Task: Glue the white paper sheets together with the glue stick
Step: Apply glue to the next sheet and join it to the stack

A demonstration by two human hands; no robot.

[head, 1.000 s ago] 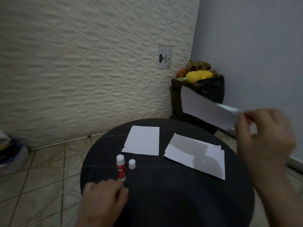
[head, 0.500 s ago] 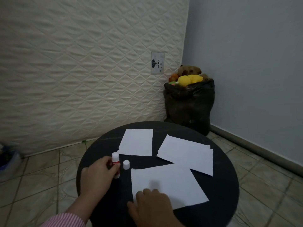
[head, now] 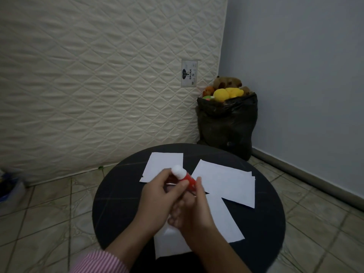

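The round black tabletop carries three lots of white paper: a stack at right, a sheet at the back, and a near sheet laid down half a second ago. Both hands have since risen above it. The left hand pinches the glue stick, lifted off the tabletop and tilted; the right hand curls around its lower end.

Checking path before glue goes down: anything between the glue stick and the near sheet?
Only the hands. The glue stick is held by the left hand and right hand above the near sheet; nothing else covers the paper.
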